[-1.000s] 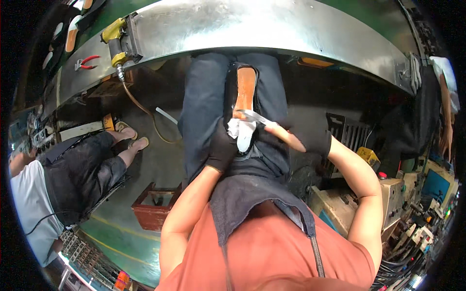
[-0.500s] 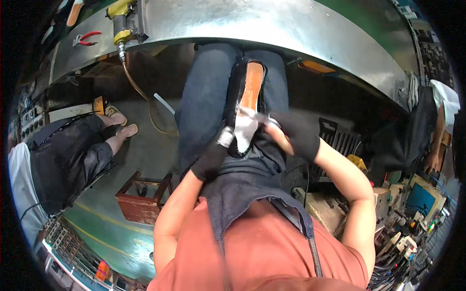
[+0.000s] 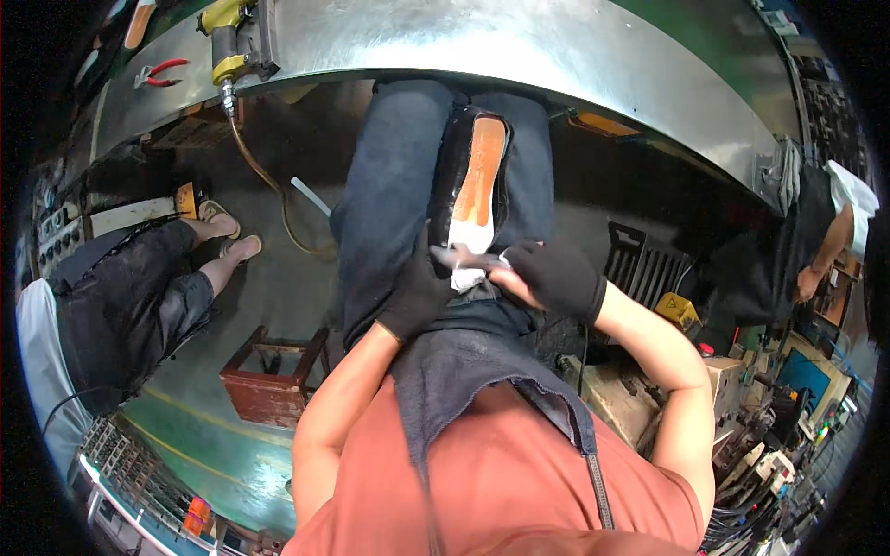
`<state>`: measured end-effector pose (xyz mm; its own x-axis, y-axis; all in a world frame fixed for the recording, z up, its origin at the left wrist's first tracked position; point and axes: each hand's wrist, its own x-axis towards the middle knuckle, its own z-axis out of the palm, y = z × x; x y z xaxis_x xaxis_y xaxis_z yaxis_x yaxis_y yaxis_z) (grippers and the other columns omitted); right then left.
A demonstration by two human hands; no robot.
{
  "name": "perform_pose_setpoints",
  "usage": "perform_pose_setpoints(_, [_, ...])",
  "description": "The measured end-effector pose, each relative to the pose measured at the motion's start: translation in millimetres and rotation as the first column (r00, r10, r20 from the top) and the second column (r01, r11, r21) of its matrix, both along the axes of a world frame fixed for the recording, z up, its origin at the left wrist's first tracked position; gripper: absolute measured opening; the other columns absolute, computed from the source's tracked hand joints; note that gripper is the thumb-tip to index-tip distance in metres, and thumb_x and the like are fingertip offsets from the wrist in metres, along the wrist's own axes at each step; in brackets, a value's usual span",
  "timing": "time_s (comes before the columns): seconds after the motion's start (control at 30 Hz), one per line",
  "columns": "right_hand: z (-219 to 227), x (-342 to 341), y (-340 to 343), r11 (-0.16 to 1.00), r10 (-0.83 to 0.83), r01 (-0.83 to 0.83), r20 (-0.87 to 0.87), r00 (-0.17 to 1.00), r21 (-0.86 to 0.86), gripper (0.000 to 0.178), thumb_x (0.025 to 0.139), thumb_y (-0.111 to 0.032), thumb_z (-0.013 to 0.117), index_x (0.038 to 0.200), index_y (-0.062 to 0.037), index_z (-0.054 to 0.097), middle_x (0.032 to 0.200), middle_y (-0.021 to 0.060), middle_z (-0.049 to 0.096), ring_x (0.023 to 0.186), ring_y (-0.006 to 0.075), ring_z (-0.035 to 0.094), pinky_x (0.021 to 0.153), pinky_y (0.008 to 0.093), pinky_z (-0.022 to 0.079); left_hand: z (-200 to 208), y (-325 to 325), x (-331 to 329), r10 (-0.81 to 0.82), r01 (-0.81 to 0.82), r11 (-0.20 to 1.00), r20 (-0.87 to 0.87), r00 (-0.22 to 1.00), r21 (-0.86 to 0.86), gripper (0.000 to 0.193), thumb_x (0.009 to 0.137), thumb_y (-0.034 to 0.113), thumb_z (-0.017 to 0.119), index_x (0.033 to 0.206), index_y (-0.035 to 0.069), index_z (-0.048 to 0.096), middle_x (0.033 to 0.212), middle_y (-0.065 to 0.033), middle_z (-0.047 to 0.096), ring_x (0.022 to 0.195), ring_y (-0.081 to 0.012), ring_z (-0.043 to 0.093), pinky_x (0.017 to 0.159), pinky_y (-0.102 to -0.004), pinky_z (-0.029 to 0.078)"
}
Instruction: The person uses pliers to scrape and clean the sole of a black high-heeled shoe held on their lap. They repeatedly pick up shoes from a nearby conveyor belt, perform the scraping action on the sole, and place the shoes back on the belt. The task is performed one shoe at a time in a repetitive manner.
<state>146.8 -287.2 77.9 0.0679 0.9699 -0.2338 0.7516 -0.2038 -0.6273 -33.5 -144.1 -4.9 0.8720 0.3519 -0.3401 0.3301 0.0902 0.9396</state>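
Sole side up, a black shoe upper (image 3: pixel 451 176) lies lengthwise on my lap. An orange-brown insole (image 3: pixel 486 153) shows along its middle, with a white area (image 3: pixel 471 238) at the end nearest me. My left hand (image 3: pixel 414 292), in a black glove, is closed on the near left side of the shoe; its fingertips are partly hidden. In a black glove with bare fingertips, my right hand (image 3: pixel 554 276) grips a slim grey hand tool (image 3: pixel 466 259) that crosses the white end. The tool's exact kind is unclear.
A metal workbench (image 3: pixel 519 42) spans the far side, bearing a yellow-and-grey air tool (image 3: pixel 225 46) with a hose and red-handled pliers (image 3: pixel 161 74). A wooden stool (image 3: pixel 264 389) stands at left, near a seated person (image 3: pixel 130 306). Another person's arm (image 3: pixel 825 255) shows at right.
My right hand and the tool have moved nearer to me, toward the shoe's near end. My left hand has shifted slightly right and nearer to me.
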Motion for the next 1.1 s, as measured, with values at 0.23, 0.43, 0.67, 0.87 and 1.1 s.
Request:
perform_pose_setpoints(0.23, [-2, 10, -42, 0.999, -0.02, 0.013, -0.17, 0.985, -0.041, 0.024, 0.09, -0.03, 0.062, 0.09, -0.0058, 0.062, 0.078, 0.016, 0.06, 0.071, 0.0379, 0.058, 0.063, 0.0419, 0.046, 106, 77, -28, -0.137, 0.168, 0.937, -0.119, 0.983, 0.305, 0.076, 0.073, 0.026, 0.082, 0.135, 0.0, 0.046, 0.13, -0.0184, 0.054, 0.122, -0.0286, 0.052, 0.104, -0.0411, 0.039])
perform_pose_setpoints(0.43, [45, -4, -58, 0.911, -0.405, 0.32, -0.432, 0.805, -0.259, 0.026, 0.096, -0.025, 0.053, 0.087, -0.0011, 0.061, 0.071, 0.0105, 0.059, 0.066, 0.0211, 0.058, 0.061, 0.034, 0.044, 141, 91, 57, 0.156, -0.21, 0.963, 0.284, 0.946, 0.171, 0.075, 0.073, 0.012, 0.081, 0.135, -0.001, 0.041, 0.127, -0.0175, 0.055, 0.117, -0.0267, 0.056, 0.103, -0.0369, 0.043])
perform_pose_setpoints(0.67, [37, 5, -56, 0.806, -0.591, 0.447, -0.492, 0.64, -0.387, 0.039, 0.101, -0.034, 0.046, 0.095, 0.0012, 0.061, 0.08, 0.0013, 0.061, 0.077, 0.0098, 0.055, 0.073, 0.0278, 0.047, 6, 42, 30, 0.029, -0.023, 0.992, 0.048, 0.998, -0.128, 0.064, 0.094, 0.02, 0.058, 0.143, -0.008, 0.03, 0.144, -0.0258, 0.04, 0.134, -0.0276, 0.041, 0.108, -0.0362, 0.034])
perform_pose_setpoints(0.87, [44, 36, 4, 0.949, -0.118, 0.093, -0.068, 0.991, -0.3, 0.04, 0.096, -0.036, 0.05, 0.09, -0.001, 0.068, 0.079, 0.0181, 0.065, 0.067, 0.0286, 0.063, 0.063, 0.0399, 0.049, 34, 8, 31, -0.129, 0.084, 0.942, 0.119, 0.985, 0.325, 0.081, 0.086, 0.025, 0.071, 0.144, -0.009, 0.026, 0.148, -0.0253, 0.034, 0.14, -0.0301, 0.032, 0.112, -0.0355, 0.028])
perform_pose_setpoints(1.1, [-17, 47, -2, 0.987, 0.031, -0.087, 0.37, 0.928, 0.136, 0.04, 0.093, -0.041, 0.053, 0.083, -0.0034, 0.062, 0.065, 0.0161, 0.061, 0.066, 0.0341, 0.064, 0.061, 0.0437, 0.049, 18, 8, 42, 0.046, -0.04, 0.997, 0.095, 0.994, -0.07, 0.07, 0.097, 0.039, 0.049, 0.146, -0.004, 0.024, 0.145, -0.0222, 0.038, 0.133, -0.0318, 0.041, 0.11, -0.0382, 0.032])
